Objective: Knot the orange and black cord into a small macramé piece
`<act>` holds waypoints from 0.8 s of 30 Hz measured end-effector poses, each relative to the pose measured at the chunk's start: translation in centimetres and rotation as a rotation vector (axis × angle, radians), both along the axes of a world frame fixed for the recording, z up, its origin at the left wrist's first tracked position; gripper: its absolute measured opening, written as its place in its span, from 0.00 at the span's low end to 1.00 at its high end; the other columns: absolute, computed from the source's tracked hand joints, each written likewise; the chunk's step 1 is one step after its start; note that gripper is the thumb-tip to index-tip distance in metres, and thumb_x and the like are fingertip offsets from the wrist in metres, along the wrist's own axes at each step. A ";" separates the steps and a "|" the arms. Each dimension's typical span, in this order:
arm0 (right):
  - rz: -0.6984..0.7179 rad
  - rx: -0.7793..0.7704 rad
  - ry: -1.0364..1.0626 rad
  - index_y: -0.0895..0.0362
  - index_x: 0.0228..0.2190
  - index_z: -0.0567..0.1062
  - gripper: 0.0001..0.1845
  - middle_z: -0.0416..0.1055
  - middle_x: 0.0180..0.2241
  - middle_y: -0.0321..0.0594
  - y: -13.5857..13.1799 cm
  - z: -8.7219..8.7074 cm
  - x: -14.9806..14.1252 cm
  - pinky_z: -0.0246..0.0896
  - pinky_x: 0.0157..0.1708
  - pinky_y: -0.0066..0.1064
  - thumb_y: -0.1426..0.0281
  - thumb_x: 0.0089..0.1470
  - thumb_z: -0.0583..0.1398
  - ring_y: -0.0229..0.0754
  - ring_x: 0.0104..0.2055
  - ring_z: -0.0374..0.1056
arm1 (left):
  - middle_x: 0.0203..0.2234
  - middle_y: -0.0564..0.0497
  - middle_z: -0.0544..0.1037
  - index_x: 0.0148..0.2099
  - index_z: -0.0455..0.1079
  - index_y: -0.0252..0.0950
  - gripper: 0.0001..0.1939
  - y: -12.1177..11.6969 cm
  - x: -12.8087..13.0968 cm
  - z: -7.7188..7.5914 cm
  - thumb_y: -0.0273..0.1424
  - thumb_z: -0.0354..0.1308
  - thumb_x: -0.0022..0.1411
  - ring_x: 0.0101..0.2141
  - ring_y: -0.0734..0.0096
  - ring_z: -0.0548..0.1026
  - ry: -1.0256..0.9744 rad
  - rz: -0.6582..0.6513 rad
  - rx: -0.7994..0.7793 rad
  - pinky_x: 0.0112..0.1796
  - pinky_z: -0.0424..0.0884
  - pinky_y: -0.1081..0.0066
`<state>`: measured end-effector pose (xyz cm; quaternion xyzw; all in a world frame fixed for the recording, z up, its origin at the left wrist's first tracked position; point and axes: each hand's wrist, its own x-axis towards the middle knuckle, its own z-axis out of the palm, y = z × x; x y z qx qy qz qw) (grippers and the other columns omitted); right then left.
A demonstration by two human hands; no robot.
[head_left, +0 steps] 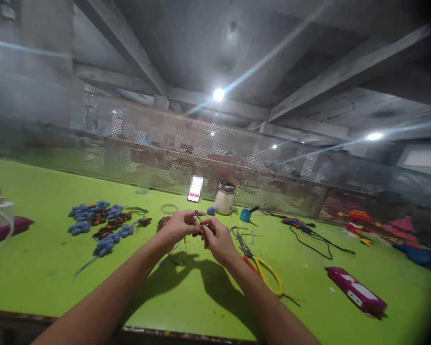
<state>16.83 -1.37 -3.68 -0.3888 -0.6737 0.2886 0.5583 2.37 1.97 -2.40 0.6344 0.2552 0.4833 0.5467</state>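
My left hand (179, 226) and my right hand (218, 239) meet above the middle of the green table, fingers closed. Pinched in the left fingers is a small dark-and-orange crochet piece (197, 232), mostly covered by them. A thin, metal-looking crochet hook (198, 219) points out of my right fingers towards the left ones; its tip is too small to make out. Behind my left wrist a ball of dark multicoloured yarn (163, 222) shows in part. Loose yarn ends (175, 258) hang and lie below the hands.
Blue and dark-orange crochet flowers (109, 242) lie left. Yellow-and-red-handled scissors (262, 270) rest beside my right forearm. A lit phone (195, 189), a white jar (224, 199) and a blue pot (245, 214) stand behind. A glue gun (297, 224) and a purple box (357, 291) are right.
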 end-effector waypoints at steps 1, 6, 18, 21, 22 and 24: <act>-0.001 0.006 -0.001 0.57 0.28 0.70 0.06 0.62 0.16 0.29 0.1 -0.1 0.0 0.52 0.15 0.23 0.67 0.47 0.58 0.32 0.15 0.56 | 0.17 0.56 0.69 0.45 0.71 0.28 0.26 0.1 0.0 -0.1 0.26 0.66 0.40 0.22 0.74 0.66 0.000 0.003 0.002 0.28 0.60 0.71; 0.033 -0.049 0.056 0.58 0.26 0.68 0.09 0.59 0.14 0.28 0.5 -0.1 0.1 0.45 0.14 0.22 0.64 0.47 0.60 0.30 0.15 0.50 | 0.18 0.56 0.68 0.45 0.72 0.28 0.25 0.2 -0.2 -0.1 0.27 0.66 0.40 0.22 0.75 0.65 -0.004 -0.002 0.000 0.28 0.59 0.71; 0.208 -0.255 0.171 0.57 0.23 0.64 0.18 0.52 0.11 0.23 -0.3 1.1 0.5 0.36 0.12 0.22 0.58 0.41 0.64 0.26 0.12 0.42 | 0.25 0.52 0.72 0.47 0.72 0.33 0.23 -0.2 -0.8 0.1 0.22 0.65 0.45 0.28 0.75 0.69 -0.149 -0.188 -0.135 0.34 0.61 0.71; 0.276 -0.275 0.160 0.57 0.23 0.63 0.18 0.52 0.12 0.23 -0.6 1.4 0.5 0.36 0.12 0.22 0.57 0.42 0.64 0.26 0.13 0.42 | 0.25 0.52 0.72 0.46 0.72 0.32 0.23 -0.3 -0.9 0.4 0.20 0.64 0.45 0.28 0.75 0.70 -0.191 -0.247 -0.196 0.36 0.62 0.71; 0.296 -0.282 0.156 0.57 0.23 0.63 0.18 0.52 0.12 0.23 -0.6 1.4 0.5 0.35 0.13 0.22 0.58 0.42 0.63 0.26 0.13 0.42 | 0.25 0.52 0.72 0.46 0.72 0.32 0.22 -0.3 -0.9 0.4 0.20 0.64 0.45 0.28 0.75 0.70 -0.194 -0.254 -0.203 0.35 0.62 0.72; 0.315 -0.294 0.155 0.57 0.23 0.63 0.18 0.53 0.12 0.23 -0.5 1.4 0.5 0.35 0.13 0.22 0.58 0.43 0.63 0.26 0.13 0.42 | 0.24 0.53 0.72 0.46 0.72 0.32 0.22 -0.3 -0.9 0.5 0.19 0.64 0.45 0.27 0.77 0.69 -0.188 -0.248 -0.195 0.34 0.62 0.73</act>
